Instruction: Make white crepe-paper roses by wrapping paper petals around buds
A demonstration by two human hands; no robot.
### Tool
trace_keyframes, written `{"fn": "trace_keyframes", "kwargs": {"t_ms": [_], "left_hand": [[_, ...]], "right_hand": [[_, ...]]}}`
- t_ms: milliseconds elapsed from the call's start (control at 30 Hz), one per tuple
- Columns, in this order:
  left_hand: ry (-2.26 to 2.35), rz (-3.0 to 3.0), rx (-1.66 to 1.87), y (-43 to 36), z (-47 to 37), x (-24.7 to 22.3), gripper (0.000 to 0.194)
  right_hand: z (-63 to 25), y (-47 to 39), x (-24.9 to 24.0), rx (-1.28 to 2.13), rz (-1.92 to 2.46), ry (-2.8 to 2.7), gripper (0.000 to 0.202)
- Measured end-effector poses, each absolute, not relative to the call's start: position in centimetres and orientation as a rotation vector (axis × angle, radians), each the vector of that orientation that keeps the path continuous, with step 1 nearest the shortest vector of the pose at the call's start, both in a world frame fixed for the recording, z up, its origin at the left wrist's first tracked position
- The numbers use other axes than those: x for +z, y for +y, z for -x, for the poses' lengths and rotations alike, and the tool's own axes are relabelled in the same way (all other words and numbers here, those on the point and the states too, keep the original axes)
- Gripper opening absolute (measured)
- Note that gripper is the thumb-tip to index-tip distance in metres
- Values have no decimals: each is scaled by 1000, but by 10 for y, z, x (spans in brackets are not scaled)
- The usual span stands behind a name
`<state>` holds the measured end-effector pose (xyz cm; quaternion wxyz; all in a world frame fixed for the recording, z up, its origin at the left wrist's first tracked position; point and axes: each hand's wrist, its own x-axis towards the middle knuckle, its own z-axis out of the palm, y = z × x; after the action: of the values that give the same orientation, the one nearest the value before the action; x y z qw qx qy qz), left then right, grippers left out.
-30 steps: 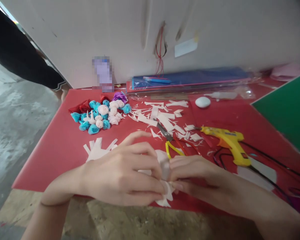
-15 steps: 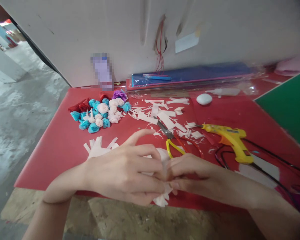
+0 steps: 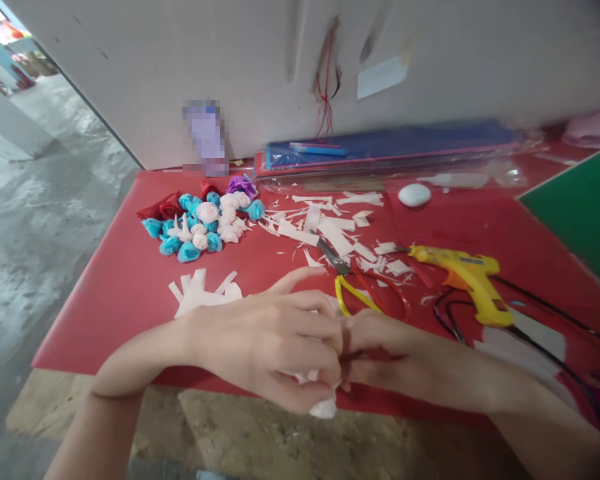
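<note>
My left hand [image 3: 270, 340] is curled over a white paper flower [image 3: 324, 408], mostly hidden by the fingers, with a petal-like end showing below. Its thumb is stretched out above the other fingers. My right hand [image 3: 380, 353] meets it from the right, fingertips pinched together at the same paper. Just beyond the hands lie scissors [image 3: 353, 283] with one yellow and one red handle. Cut white paper strips [image 3: 200, 290] lie behind my left wrist.
Blue, white, red and purple paper flowers [image 3: 207, 213] are grouped at the back left. White paper scraps [image 3: 333, 230] are scattered mid-table. A yellow glue gun [image 3: 463, 273] with a black cord lies on the right, near a white egg-shaped piece [image 3: 414, 195]. Wrapped blue sheets [image 3: 420, 147] lie along the wall.
My left fingers have curled further in and moved slightly right, against my right hand. Less of the white paper flower shows below them. The view has shifted slightly.
</note>
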<state>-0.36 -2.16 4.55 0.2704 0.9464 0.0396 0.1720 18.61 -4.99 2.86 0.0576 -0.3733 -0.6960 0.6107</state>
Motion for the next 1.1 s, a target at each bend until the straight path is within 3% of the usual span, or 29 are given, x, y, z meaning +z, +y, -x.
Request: {"fn": "trace_keyframes", "kwargs": {"t_ms": [333, 533, 967, 1100], "left_hand": [[297, -2438, 419, -16, 8, 50, 12], [183, -2171, 422, -13, 7, 49, 7], [373, -1864, 200, -25, 7, 51, 16], [442, -1858, 249, -33, 6, 55, 15]], "right_hand": [[-192, -50, 25, 1755, 914, -2177, 18], [-197, -50, 23, 1732, 889, -2180, 20], [-194, -32, 21, 1568, 458, -2341, 51], [-194, -31, 22, 1535, 440, -2364, 51]]}}
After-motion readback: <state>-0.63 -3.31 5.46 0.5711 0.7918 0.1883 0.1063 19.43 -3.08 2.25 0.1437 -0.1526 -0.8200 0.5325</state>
